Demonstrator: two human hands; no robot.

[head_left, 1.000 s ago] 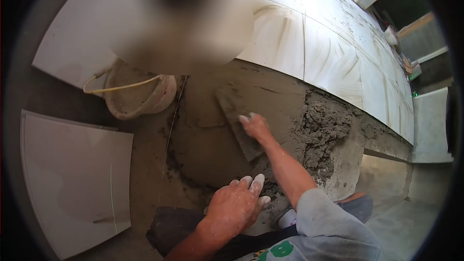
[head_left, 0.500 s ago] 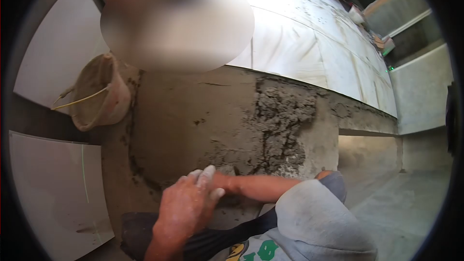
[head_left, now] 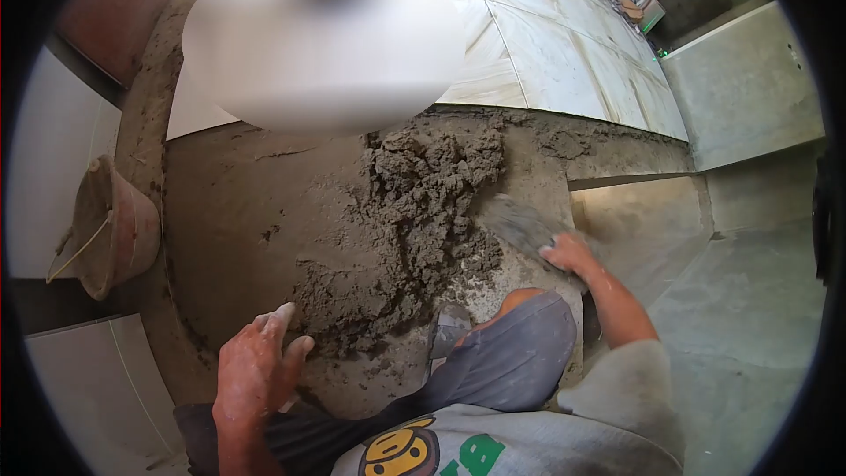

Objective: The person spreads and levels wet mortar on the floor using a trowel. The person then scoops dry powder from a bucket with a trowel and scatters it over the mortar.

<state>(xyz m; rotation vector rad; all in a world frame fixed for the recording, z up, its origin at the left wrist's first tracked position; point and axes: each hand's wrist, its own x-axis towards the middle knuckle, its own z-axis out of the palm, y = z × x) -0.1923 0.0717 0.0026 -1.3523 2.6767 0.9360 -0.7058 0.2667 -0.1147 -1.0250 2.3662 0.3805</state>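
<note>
Bucket (head_left: 137, 234) stood at the left of the frame, just outside the mortar. Next to it, across the left and centre-left, I judged the bed (head_left: 238, 203) mostly done: spread flat, with only a few dark pits and a crease near its top. At lower left, the left hand (head_left: 256, 370) hung over the near edge, thumb apart from the fingers and nothing that I could see in it. The heap (head_left: 432, 185) at the centre was what was left, by my reckoning, unlevelled from the tiles (head_left: 582, 48) at the top down toward the feet. Right of centre, beside it, I had the trowel (head_left: 520, 225) over the slab (head_left: 538, 178), the right hand (head_left: 573, 254) closed around its near end; blur kept me from telling whether its tip touched mortar.

As for looks, the bed was brown and even, the heap darker, coarse and crumbly, seemingly damp. The trowel showed as a long, grey, smeared blade, tilted down toward the right.
</note>
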